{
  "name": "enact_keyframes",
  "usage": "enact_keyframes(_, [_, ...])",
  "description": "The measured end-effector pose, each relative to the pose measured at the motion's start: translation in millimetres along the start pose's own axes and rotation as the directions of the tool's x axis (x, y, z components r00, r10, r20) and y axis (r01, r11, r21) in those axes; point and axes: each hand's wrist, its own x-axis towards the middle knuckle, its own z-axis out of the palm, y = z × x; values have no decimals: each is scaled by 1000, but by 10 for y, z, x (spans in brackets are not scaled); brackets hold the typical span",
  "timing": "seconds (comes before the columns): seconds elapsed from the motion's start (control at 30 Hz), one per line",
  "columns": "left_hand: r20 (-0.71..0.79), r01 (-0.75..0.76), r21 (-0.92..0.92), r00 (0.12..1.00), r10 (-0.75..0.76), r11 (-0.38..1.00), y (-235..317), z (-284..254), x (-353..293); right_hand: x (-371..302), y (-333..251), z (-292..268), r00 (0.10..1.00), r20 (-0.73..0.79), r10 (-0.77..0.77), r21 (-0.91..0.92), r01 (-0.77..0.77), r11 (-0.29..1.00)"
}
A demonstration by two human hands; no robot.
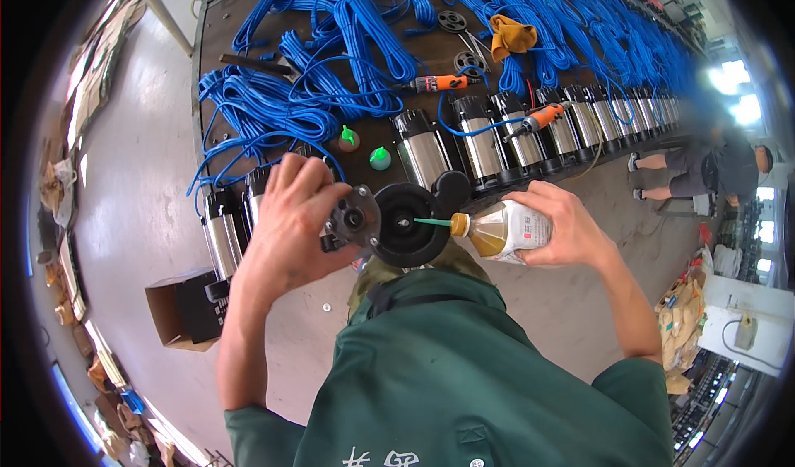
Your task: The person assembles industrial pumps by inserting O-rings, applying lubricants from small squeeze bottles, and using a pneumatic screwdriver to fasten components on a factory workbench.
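In my right hand [563, 225] I grip a clear squeeze bottle [509, 231] with a white label, a yellow cap and yellowish liquid inside. It is tipped on its side. Its thin green nozzle [432, 222] points left, over the middle of a round black pump housing [406, 247] in front of my body. Closed around a dark round pump cover [354, 217] with bolts in it is my left hand [290, 219], holding it just left of the housing. What supports the housing from below is hidden.
Steel pump bodies [476, 140] line the bench edge, with blue cable coils [364, 36] behind. Orange power drivers [542, 119], two green-capped bottles [380, 159] and an orange cloth [512, 36] are on the bench. An open cardboard box [170, 314] stands at left; another person [712, 169] sits at right.
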Motion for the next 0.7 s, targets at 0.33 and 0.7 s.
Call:
enact_keyframes(0.33, [181,-105,7,978,102,994,294,377,315,-279,552,191,986,-109,123,366,-76,928])
enact_keyframes(0.7, [334,-139,126,938,90,982,355,480,433,-413,633,351,960,-209,189,471,-71,879])
